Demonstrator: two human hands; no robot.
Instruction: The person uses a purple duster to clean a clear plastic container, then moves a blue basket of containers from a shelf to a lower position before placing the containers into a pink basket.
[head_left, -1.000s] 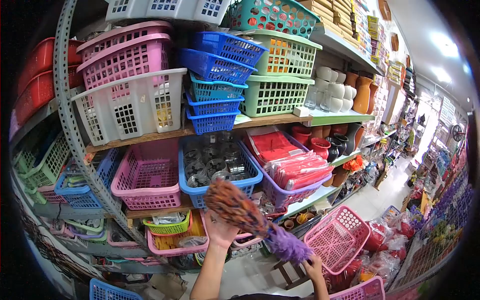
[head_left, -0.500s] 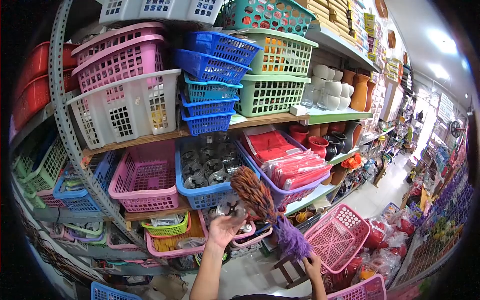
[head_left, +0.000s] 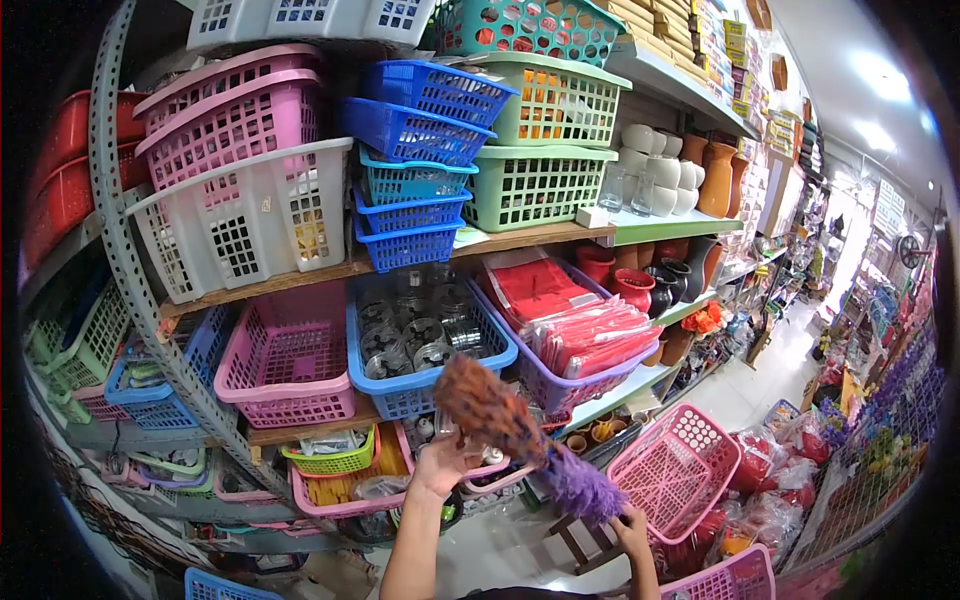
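Note:
My right hand [head_left: 629, 530] is closed around the lower end of a feather duster [head_left: 575, 482], purple near the hand and brown toward its blurred tip. My left hand [head_left: 446, 466] is raised in front of the lower shelf, its fingers curled around what looks like a clear glass jar [head_left: 443, 424]. The duster's brown feathers cross in front of that jar and hide much of it. Just above, a blue basket [head_left: 400, 401] on the shelf holds several similar clear jars [head_left: 433, 355].
A pink basket [head_left: 285, 400] stands left of the blue one; a purple basket [head_left: 600, 385] with red packets [head_left: 590, 335] sits on its right. Stacked baskets [head_left: 540, 190] fill the shelf above. Another pink basket [head_left: 675, 475] is low at right, near a dark wooden stool [head_left: 585, 545].
The duster's brown tip has swung left and down, over the jar at my left hand. The right hand has shifted slightly; the view has turned a little.

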